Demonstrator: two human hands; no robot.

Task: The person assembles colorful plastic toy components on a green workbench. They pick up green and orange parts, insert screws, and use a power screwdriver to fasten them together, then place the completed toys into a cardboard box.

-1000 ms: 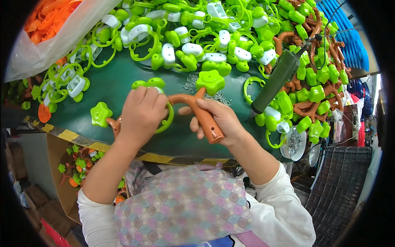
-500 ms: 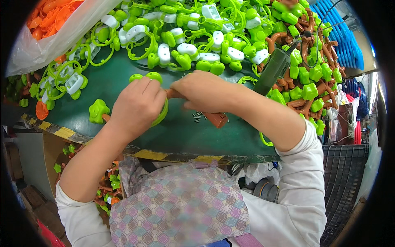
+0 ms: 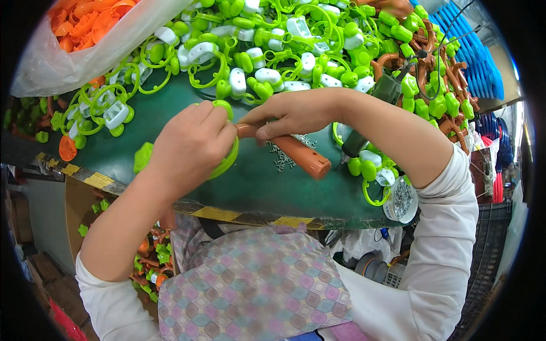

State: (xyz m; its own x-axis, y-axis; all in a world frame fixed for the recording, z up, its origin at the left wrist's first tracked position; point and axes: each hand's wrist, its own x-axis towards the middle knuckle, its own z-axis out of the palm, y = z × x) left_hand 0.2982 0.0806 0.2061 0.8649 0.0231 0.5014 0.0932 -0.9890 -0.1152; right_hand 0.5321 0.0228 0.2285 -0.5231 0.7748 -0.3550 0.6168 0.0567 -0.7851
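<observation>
My left hand [image 3: 193, 149] is closed around a light-green plastic ring piece [image 3: 228, 161], whose rounded green end shows above the knuckles. A green star-shaped end [image 3: 143, 157] sticks out beside that wrist. From the left hand's fingers a brown branch-shaped plastic tube [image 3: 304, 154] slants toward the lower right, its round end bare. My right hand [image 3: 287, 116] lies over this tube, thumb and fingers closed on its upper part. How the ring and tube meet is hidden by the left fingers. Small loose screws [image 3: 284, 162] lie on the green tabletop [image 3: 267, 196] behind and beside the tube.
A heap of green-and-white ring pieces [image 3: 267, 74] covers the far side. Brown branches with green stars [image 3: 435, 105] pile at right. A dark-green electric screwdriver [image 3: 358, 139] stands by my right forearm, near a bowl of screws [image 3: 402, 202]. A bag of orange parts [image 3: 51, 74] sits far left.
My right hand has shifted slightly right and up along the brown tube, and more of the tube now shows. The view has moved a little, bringing the screw bowl into sight.
</observation>
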